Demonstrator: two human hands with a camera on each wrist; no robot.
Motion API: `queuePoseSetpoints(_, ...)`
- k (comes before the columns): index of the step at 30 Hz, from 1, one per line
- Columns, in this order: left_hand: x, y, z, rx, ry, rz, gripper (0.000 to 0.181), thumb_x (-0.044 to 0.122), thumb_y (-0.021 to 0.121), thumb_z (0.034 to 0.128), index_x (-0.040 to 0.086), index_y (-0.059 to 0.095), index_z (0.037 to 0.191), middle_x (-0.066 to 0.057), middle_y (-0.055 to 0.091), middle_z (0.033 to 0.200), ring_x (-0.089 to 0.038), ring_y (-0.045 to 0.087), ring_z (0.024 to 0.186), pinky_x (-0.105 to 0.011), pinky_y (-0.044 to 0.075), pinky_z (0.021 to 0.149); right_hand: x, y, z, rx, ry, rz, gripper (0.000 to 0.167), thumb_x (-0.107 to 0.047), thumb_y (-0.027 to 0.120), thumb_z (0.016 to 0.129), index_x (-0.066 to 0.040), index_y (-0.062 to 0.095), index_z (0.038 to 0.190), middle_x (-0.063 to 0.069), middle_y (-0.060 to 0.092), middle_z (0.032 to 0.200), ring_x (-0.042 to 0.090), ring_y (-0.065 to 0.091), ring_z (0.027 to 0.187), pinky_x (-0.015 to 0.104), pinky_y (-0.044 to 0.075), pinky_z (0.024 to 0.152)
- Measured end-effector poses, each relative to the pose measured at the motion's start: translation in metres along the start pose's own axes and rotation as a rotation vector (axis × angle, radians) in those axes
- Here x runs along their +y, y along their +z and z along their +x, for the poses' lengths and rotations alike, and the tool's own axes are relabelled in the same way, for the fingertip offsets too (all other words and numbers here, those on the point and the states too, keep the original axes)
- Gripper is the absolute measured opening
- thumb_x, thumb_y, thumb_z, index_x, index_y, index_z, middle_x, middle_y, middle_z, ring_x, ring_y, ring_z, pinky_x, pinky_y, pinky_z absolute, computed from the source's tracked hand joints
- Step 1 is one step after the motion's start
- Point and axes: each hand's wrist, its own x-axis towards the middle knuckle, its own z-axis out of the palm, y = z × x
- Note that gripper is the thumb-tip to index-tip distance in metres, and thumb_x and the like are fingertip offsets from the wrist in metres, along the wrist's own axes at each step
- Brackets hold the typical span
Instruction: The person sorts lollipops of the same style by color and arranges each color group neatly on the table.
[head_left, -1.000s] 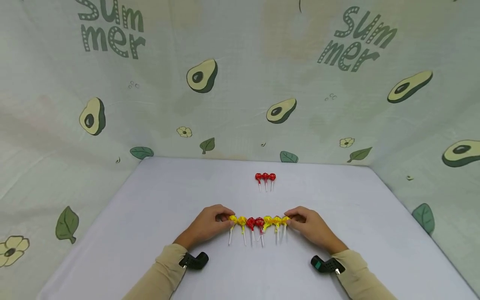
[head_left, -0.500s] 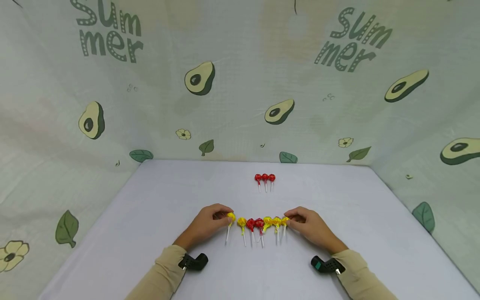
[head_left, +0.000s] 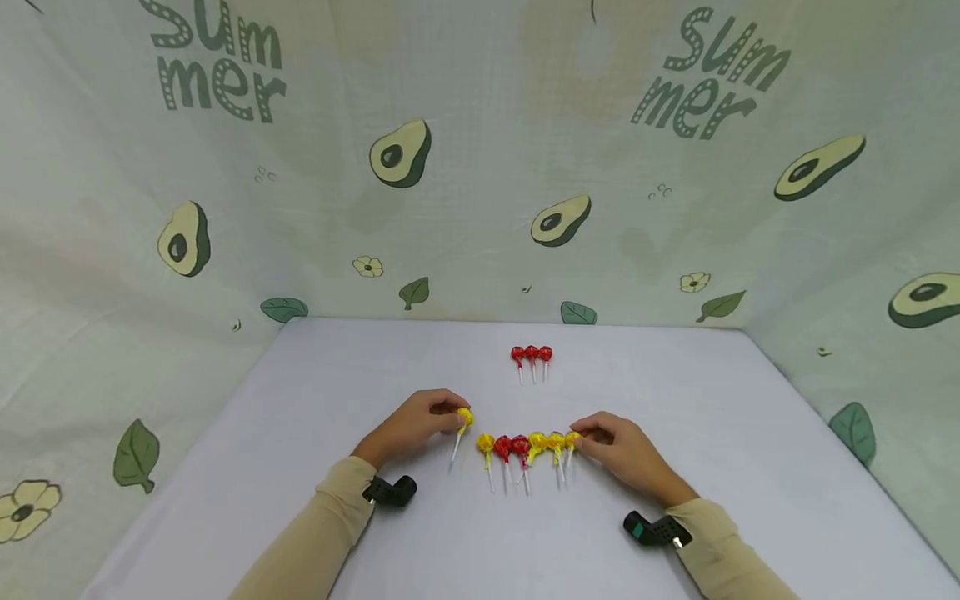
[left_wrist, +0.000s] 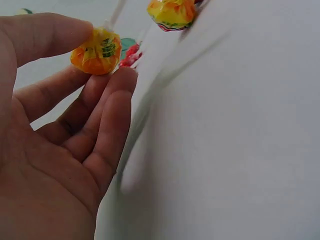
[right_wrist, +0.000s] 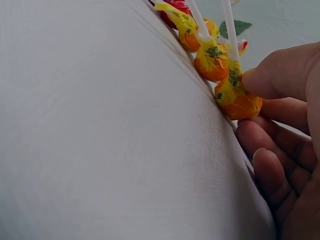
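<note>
My left hand (head_left: 420, 423) pinches a yellow-wrapped lollipop (head_left: 466, 415) by its head between thumb and fingers. In the left wrist view that lollipop's orange and yellow wrapper (left_wrist: 97, 52) shows, apart from a second yellow lollipop (left_wrist: 171, 13). On the white table runs a row: a yellow lollipop (head_left: 486, 442) at the left, two red lollipops (head_left: 512, 447) in the middle, then yellow ones (head_left: 546, 442). Thumb and fingers of my right hand (head_left: 626, 454) pinch the rightmost yellow lollipop (right_wrist: 239, 102), which sits beside its neighbour (right_wrist: 211, 64) with its stick toward me.
Three red lollipops (head_left: 532, 353) lie side by side farther back on the white table (head_left: 375, 358). A cloth backdrop (head_left: 480, 167) with avocados and leaves stands behind and at both sides. Each wrist wears a black camera (head_left: 652, 530).
My left hand has taken the leftmost yellow lollipop away from the row, first to the left, then back and up. The right hand stays at the row's right end.
</note>
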Motion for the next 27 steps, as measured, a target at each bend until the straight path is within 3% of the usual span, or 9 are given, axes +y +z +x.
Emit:
queuePoseSetpoints(6, 0.008, -0.003, 0.014, -0.011, -0.011, -0.002, 0.022, 0.024, 0.069, 0.0945, 0.016, 0.07, 0.115, 0.0, 0.066, 0.105, -0.02, 0.061, 0.096, -0.035, 0.053, 0.079, -0.001, 0.002, 0.001, 0.014, -0.002, -0.007, 0.02, -0.022, 0.074, 0.092, -0.014, 0.072, 0.11, -0.005, 0.067, 0.096, 0.012, 0.061, 0.086, 0.026, 0.05, 0.075)
queuePoseSetpoints(16, 0.014, -0.003, 0.042, -0.038, -0.034, -0.047, 0.027, 0.03, 0.07, 0.094, 0.019, 0.069, 0.118, 0.001, 0.065, 0.111, -0.02, 0.06, 0.102, -0.035, 0.051, 0.088, -0.002, 0.001, -0.002, 0.026, 0.034, -0.035, 0.021, -0.023, 0.074, 0.092, -0.015, 0.072, 0.111, -0.005, 0.067, 0.095, 0.014, 0.06, 0.086, 0.027, 0.049, 0.075)
queuePoseSetpoints(27, 0.024, -0.001, 0.048, -0.04, -0.034, -0.132, 0.028, 0.023, 0.07, 0.0959, 0.011, 0.067, 0.121, -0.005, 0.064, 0.115, -0.019, 0.064, 0.1, -0.034, 0.054, 0.089, -0.003, 0.002, -0.001, 0.03, 0.011, -0.037, 0.02, -0.023, 0.074, 0.093, -0.015, 0.072, 0.111, -0.006, 0.067, 0.096, 0.012, 0.06, 0.086, 0.027, 0.049, 0.075)
